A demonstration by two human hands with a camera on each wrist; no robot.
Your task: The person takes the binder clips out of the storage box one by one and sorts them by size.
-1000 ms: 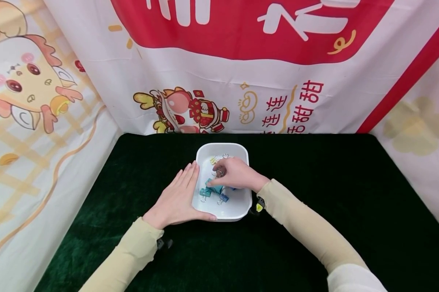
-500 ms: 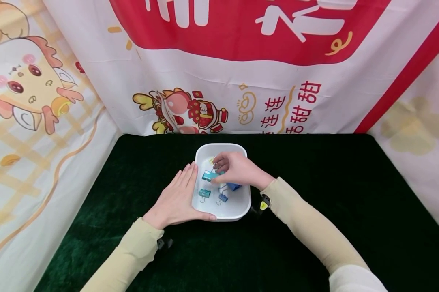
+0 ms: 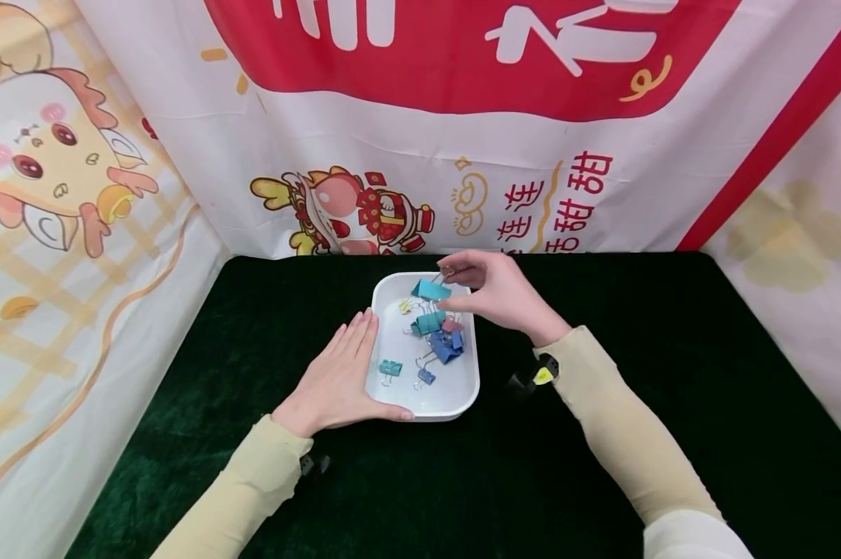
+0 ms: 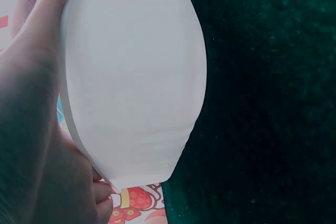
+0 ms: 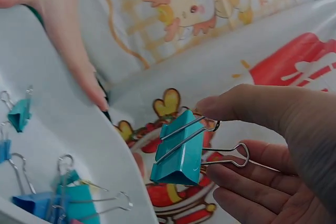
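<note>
My right hand (image 3: 502,296) pinches a large teal binder clip (image 5: 179,156) by its wire handles, thumb on one side and fingers on the other. In the head view this clip is over the far end of a white plastic tray (image 3: 401,400). Straight fingers of my left hand (image 3: 339,375) lie along the tray's left rim, its thumb on the near rim. Inside the tray are another teal clip (image 3: 429,323), a blue clip (image 3: 445,348), a small teal clip (image 3: 390,368), a small blue clip (image 3: 426,376), a pink one (image 3: 452,324) and a yellow one (image 3: 404,307).
The tray stands on a dark green cloth (image 3: 602,427) covering the table. Printed white fabric (image 3: 364,124) hangs just behind the table's far edge, with more printed fabric at both sides.
My right hand has risen from among the clips toward the tray's far right, carrying the large teal binder clip. More clips show beneath it. My left hand keeps its place on the tray.
</note>
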